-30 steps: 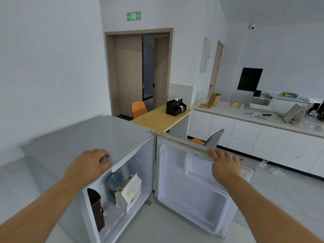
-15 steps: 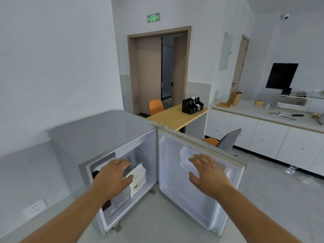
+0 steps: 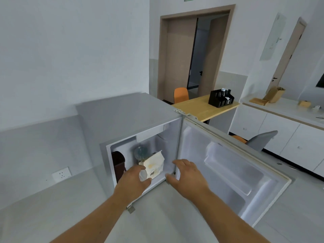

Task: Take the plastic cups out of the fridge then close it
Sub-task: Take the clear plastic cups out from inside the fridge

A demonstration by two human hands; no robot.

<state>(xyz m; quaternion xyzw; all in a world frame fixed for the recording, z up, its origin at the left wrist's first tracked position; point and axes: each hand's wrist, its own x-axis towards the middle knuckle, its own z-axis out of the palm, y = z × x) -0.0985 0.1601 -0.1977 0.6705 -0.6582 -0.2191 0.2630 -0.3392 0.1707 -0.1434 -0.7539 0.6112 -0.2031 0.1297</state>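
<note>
Cup of clear plastic (image 3: 142, 173) is being gripped by left hand (image 3: 132, 181), just lowered into small grey fridge (image 3: 122, 116); right hand (image 3: 186, 174) being held open.

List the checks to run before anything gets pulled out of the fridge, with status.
1. Fridge door swung wide, path out is free: ok.
2. Left hand at the opening of the fridge, against a clear thing: ok.
3. Left hand has a firm grip on that clear thing: cannot tell, the fingers are hidden.
4. Clear thing is a plastic cup: cannot tell, it is blurred.
5. Right hand free, fingers relaxed, holding nothing: ok.
6. Room around the grab: not ok. The paper bag stands right beside the clear thing and may get knocked.
</note>
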